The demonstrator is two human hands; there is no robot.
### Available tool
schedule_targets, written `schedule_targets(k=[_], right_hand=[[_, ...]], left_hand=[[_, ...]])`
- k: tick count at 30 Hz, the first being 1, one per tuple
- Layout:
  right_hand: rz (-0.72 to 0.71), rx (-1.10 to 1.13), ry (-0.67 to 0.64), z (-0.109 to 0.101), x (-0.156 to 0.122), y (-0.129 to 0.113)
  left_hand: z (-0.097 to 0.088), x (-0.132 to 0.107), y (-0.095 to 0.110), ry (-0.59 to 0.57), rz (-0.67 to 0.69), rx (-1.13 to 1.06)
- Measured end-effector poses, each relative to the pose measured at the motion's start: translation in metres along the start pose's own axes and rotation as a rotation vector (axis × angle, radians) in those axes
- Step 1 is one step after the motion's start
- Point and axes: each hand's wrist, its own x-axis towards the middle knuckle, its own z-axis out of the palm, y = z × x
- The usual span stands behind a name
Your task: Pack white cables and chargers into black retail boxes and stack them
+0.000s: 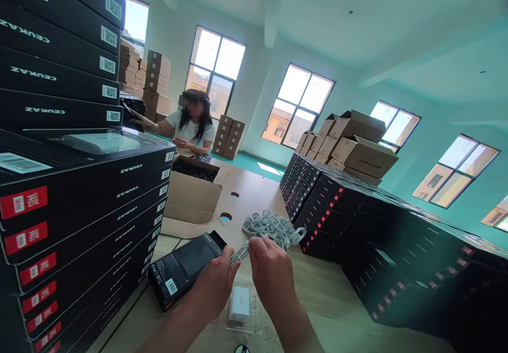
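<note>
A coiled white cable stretches between my two hands above the table. My left hand is closed around one side of the coil. My right hand pinches its other side, fingers curled inward. Below them a white rectangular device lies in a clear plastic tray. To the left of my hands rests a black box with its end flap up and a barcode label facing me. Just beyond my right hand is a tangled heap of white cables.
Tall stacks of black boxes rise on the left and right. An open cardboard carton with dark contents stands beyond the black box. A co-worker is at the table's far end. Brown cartons top the right stacks.
</note>
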Motion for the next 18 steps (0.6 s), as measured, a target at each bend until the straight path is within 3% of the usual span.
schedule_targets(k=[6, 9, 14, 16, 18], right_hand=[[0.501, 0.967, -0.133, 0.016, 0.003, -0.003], [0.636, 1.276, -0.173, 0.018, 0.006, 0.001], [0.75, 1.44, -0.227, 0.014, 0.005, 0.004], [0.725, 1.354, -0.223, 0.015, 0.004, 0.003], [0.631, 1.112, -0.138, 0.017, 0.003, 0.001]], left_hand=[[0.003, 0.0, -0.004, 0.024, 0.061, -0.255], [0.002, -0.002, -0.003, 0.025, 0.068, -0.366], [-0.003, -0.005, -0.001, 0.02, 0.067, -0.431], [-0.003, -0.006, 0.001, 0.006, 0.067, -0.481], [-0.001, -0.005, 0.003, -0.001, 0.033, -0.61]])
